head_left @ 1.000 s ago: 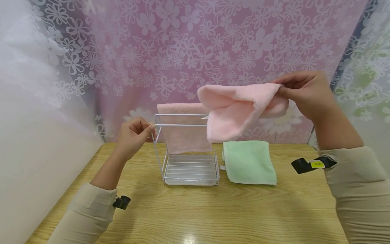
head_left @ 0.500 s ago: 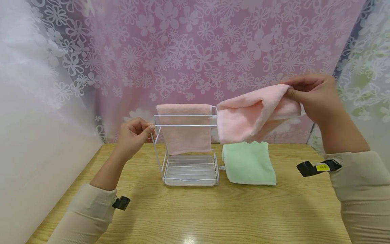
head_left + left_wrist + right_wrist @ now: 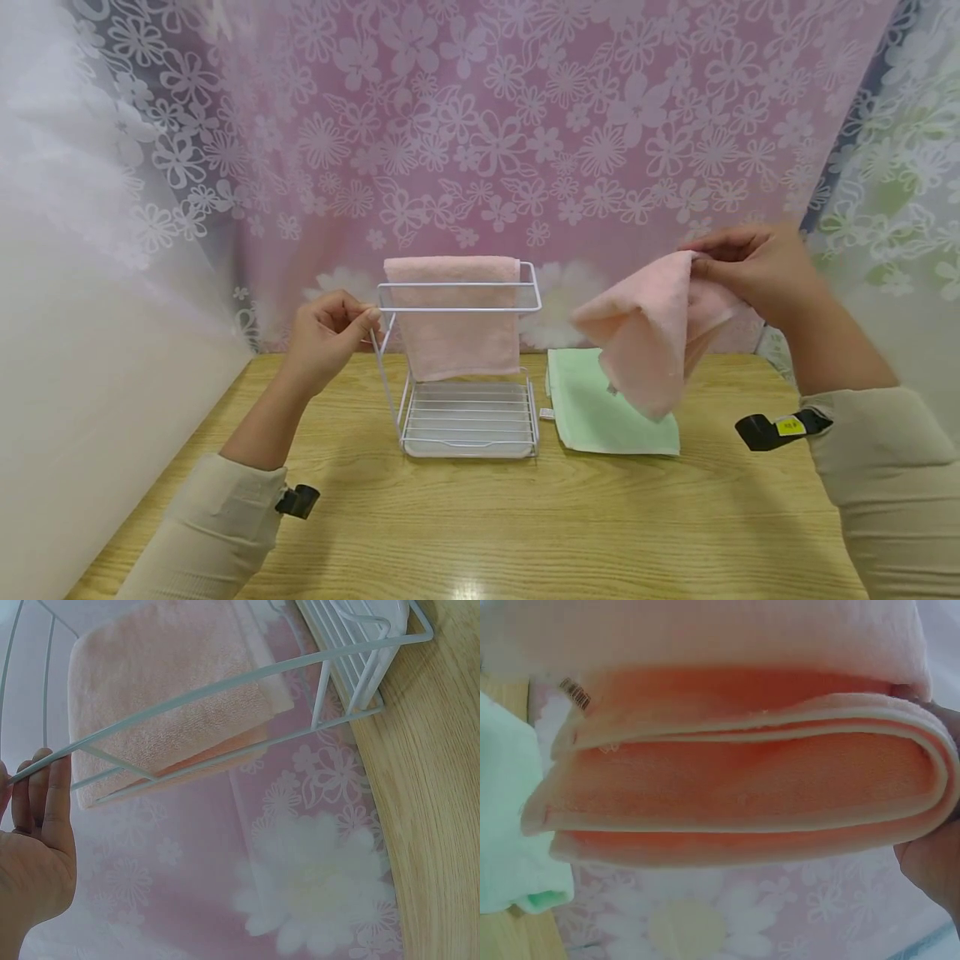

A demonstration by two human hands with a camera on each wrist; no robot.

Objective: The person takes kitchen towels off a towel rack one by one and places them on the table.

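Note:
A white wire rack (image 3: pixel 465 310) stands on the table, with one pink towel (image 3: pixel 457 333) draped over its rear bar. My left hand (image 3: pixel 333 329) pinches the rack's upper left corner between thumb and fingers; in the left wrist view its fingers (image 3: pixel 56 795) curl at the wire. Off to the right, my right hand (image 3: pixel 765 271) pinches a second pink towel (image 3: pixel 652 325) by its top, and the cloth hangs down in folds. In the right wrist view this towel (image 3: pixel 727 780) shows several folded layers and a printed label. Its lower end overlaps a green towel (image 3: pixel 577 400) in the head view.
The green towel lies folded on the wooden table (image 3: pixel 480 517), just right of the rack. A wire shelf with a pale tray (image 3: pixel 468 421) forms the rack's base. A pink flowered curtain (image 3: pixel 450 125) hangs behind, and a white wall (image 3: pixel 112 333) borders the left.
My right hand has carried the second pink towel rightward, away from the rack, then lowered it; the cloth now hangs more downward. My left hand stays on the rack's corner.

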